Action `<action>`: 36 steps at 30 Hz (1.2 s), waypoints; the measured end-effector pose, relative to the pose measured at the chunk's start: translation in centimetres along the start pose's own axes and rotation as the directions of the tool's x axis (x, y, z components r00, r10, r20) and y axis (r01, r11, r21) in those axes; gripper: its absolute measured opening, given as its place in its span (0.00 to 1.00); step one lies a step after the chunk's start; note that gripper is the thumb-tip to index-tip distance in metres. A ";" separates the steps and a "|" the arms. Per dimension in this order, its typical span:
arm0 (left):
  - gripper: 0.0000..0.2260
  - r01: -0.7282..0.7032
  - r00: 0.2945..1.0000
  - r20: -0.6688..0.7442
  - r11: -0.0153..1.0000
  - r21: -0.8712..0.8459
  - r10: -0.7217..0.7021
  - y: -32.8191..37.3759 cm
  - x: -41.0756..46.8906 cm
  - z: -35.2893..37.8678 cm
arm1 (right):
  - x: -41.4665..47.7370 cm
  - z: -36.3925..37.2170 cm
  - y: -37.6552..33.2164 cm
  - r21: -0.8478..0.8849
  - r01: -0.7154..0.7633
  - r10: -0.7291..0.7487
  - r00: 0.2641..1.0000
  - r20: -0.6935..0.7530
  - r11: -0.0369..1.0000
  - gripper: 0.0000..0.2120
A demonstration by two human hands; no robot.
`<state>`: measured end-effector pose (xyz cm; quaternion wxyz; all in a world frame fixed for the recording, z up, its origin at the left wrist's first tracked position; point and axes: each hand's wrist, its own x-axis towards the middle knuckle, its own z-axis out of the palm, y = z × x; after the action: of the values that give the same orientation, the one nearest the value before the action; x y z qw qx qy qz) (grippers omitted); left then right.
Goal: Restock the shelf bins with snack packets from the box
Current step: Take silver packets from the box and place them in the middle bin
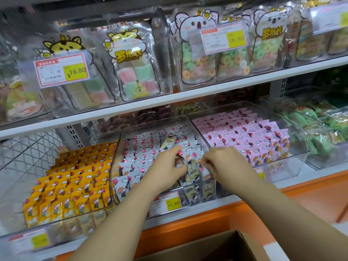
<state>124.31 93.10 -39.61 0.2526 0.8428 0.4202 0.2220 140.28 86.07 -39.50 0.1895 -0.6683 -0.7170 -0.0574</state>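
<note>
Curling the left grip [169,166] round a white packet [190,162], tilted above the rows. At 3 o'clock of it, close by, pinching the top of a second packet [204,170] with the right grip [222,161], fingers bent downward. Both reaching into the front of a clear plastic bin [115,162] with rounded walls, packed with white packets [143,153]: glossy, pillow-shaped, printed with red balloons, clouds and a cartoon child. At 9 o'clock, yellow packets [75,181] in the same print; at 3 o'clock, pink packets [244,136]. On the bin's front, at 6 o'clock, a price tag [169,203] reading 15.80. Below that, an orange ledge [310,194] and an open brown cardboard box [216,245]. At 12 o'clock, a white shelf [169,103] carrying clear candy bags [135,63] with cartoon animals. Far at 9 o'clock, wire mesh [28,153].
</note>
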 end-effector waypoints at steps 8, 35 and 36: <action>0.13 -0.017 1.000 0.023 1.000 -0.023 0.018 0.4 -0.2 -0.2 | 0.2 -0.5 -0.1 0.018 0.047 -0.031 0.865 -0.500 0.999 0.04; 0.14 -0.088 0.995 0.075 0.941 0.327 0.067 -0.6 -1.1 1.7 | 0.3 -2.2 0.0 0.215 -0.115 0.086 0.987 0.139 0.970 0.07; 0.14 -0.091 0.995 0.068 0.936 0.341 0.072 -0.6 -1.1 1.7 | 0.3 -1.9 -0.1 0.203 -0.136 0.107 0.984 0.145 0.970 0.07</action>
<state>124.38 92.07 -41.47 0.1036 0.8963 0.4104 0.1324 140.55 85.68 -37.67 0.2148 -0.6893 -0.6877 0.0757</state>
